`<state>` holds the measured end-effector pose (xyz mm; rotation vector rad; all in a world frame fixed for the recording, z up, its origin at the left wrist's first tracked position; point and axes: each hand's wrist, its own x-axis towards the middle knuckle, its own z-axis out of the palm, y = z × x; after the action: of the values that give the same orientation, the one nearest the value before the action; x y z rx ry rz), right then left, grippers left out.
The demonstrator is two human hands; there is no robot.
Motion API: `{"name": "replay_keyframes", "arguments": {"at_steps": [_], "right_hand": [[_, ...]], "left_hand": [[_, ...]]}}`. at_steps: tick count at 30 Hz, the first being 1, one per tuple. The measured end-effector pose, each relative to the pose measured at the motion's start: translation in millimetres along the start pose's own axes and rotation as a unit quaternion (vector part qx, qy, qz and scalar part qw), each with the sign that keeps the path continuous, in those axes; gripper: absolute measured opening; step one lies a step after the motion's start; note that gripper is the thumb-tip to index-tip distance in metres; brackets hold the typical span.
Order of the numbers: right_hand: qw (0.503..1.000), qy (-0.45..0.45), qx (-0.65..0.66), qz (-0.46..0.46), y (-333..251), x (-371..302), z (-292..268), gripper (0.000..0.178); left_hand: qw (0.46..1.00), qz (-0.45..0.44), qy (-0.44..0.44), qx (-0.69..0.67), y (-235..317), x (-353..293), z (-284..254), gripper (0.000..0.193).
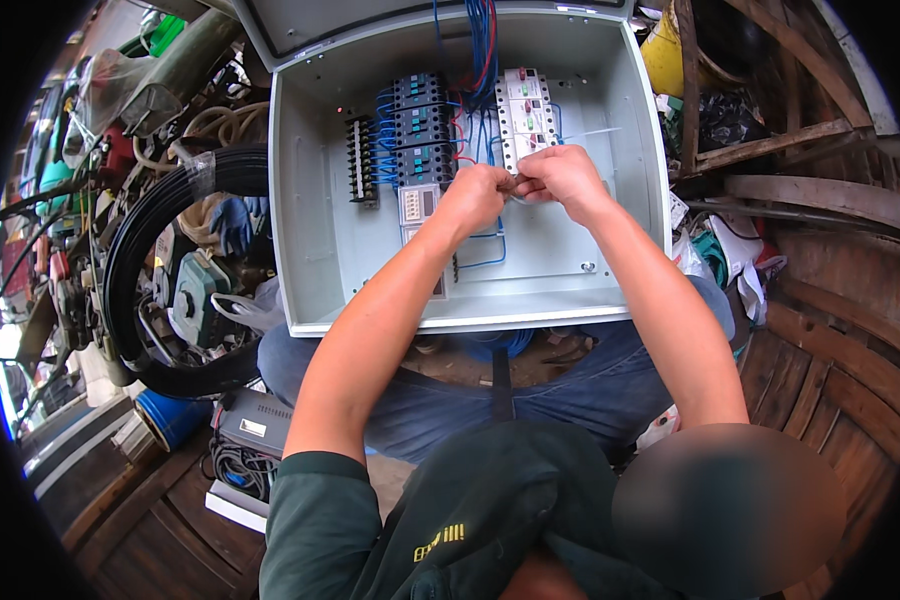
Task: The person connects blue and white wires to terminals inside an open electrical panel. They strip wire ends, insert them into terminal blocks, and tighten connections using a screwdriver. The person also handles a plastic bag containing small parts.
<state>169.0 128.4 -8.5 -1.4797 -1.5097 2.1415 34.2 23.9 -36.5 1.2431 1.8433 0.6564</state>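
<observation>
Both forearms bare, reaching up and forward from the lower edge, converging. Left hand (475,195) fisted, fingers curled in, knuckles up. Right hand (562,172) just beside it, touching, fingers pinched together toward the left hand. Wrists roughly level, right elbow bent outward.

Matt grey metal enclosure (310,250); rough wooden planks (830,380)

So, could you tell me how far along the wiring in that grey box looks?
Done: the dark breakers and white breakers sit mounted in the open grey enclosure, with blue wires routed to them. In hand: the left hand and right hand pinch something small, unclear what. Left: loose blue wire hangs below.
</observation>
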Motion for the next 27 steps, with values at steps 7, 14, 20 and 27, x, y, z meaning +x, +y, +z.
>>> {"name": "replay_keyframes", "arguments": {"at_steps": [7,14,20,27], "right_hand": [[0.978,0.025,-0.165,-0.129,19,3,13,0.016],[0.95,0.061,-0.249,-0.177,21,-3,17,0.018],[0.945,0.063,-0.254,-0.198,21,-4,17,0.02],[0.94,0.054,-0.273,-0.197,22,-3,16,0.02]], "left_hand": [[0.996,-0.014,0.092,0.003,-6,3,5,0.016],[0.995,0.002,0.097,0.006,3,-3,0,0.019],[0.992,0.01,0.12,0.036,0,-3,2,0.02],[0.994,0.009,0.109,0.021,6,-5,0,0.02]]}}
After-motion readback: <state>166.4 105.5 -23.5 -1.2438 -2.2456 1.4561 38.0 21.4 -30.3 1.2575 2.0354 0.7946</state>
